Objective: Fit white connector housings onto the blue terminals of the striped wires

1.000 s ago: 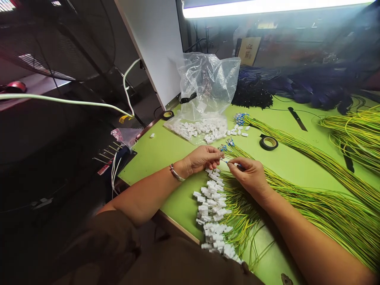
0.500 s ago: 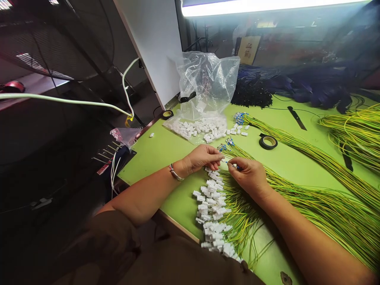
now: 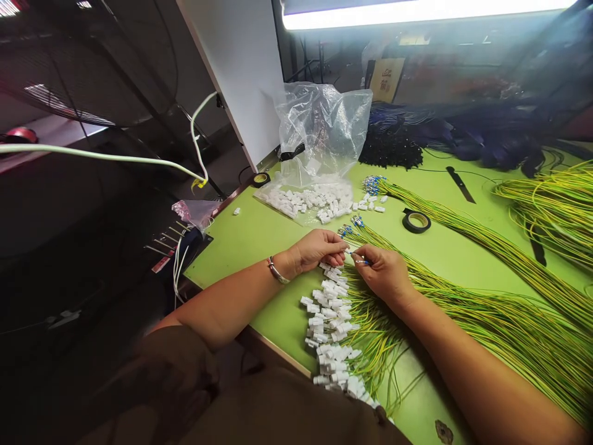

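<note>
The green table [image 3: 259, 241] runs out on every side of the two pinched hands. The great sheaf of yellow-green wires [image 3: 486, 321] sweeps away from the grip toward the person's right. Beyond the grip, well apart from it, a clear plastic bag [image 3: 324, 130] slumps over a scatter of loose housings [image 3: 315, 201], and a tape roll [image 3: 416, 220] lies off to the right of those. Just under the grip, running back toward the person's body, is a ragged row of fitted housings [image 3: 331, 327] on wire tails. The left hand [image 3: 315, 247] has thumb and fingertips closed on what looks like a small white connector [image 3: 348, 251]. The right hand [image 3: 384, 272], almost touching it, is closed on a wire end [image 3: 360, 261] with a blue-sleeved tip. The two pieces meet right between the fingertips, above the top of that row. From where I stand, the trouble would be in the alignment. The parts are tiny and the fingers cover most of them, so a slightly skewed tip could bend or seat only partway and nobody would see it. The right wrist also rests on the tangle, so a tug could drag neighbouring wires along or knock finished pieces out of the row.
</note>
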### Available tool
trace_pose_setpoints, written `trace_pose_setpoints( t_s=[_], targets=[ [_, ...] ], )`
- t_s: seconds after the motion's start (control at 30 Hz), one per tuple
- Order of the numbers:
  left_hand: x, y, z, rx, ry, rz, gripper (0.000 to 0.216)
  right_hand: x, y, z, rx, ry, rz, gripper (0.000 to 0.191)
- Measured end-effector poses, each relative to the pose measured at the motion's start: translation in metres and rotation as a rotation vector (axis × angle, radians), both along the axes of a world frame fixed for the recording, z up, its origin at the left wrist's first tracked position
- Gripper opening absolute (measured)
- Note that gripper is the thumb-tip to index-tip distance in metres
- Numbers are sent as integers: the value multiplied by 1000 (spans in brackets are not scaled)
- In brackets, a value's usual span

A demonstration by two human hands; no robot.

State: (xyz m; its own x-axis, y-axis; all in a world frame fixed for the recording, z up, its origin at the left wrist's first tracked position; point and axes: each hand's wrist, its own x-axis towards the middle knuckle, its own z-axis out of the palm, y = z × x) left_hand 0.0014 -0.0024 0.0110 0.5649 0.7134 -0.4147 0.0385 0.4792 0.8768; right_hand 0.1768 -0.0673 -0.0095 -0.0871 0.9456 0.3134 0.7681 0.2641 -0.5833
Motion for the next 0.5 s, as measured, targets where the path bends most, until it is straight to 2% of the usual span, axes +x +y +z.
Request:
trace_pose_setpoints(
  t_s=[0.17,0.5],
  targets=[
    [0,3,0,-27,-20,0,28,0,1,-1,17,-74,76,15],
    [-1,3,-3,126,46,-92,32,0,2,-2,-40,-54,82,16]
  ],
)
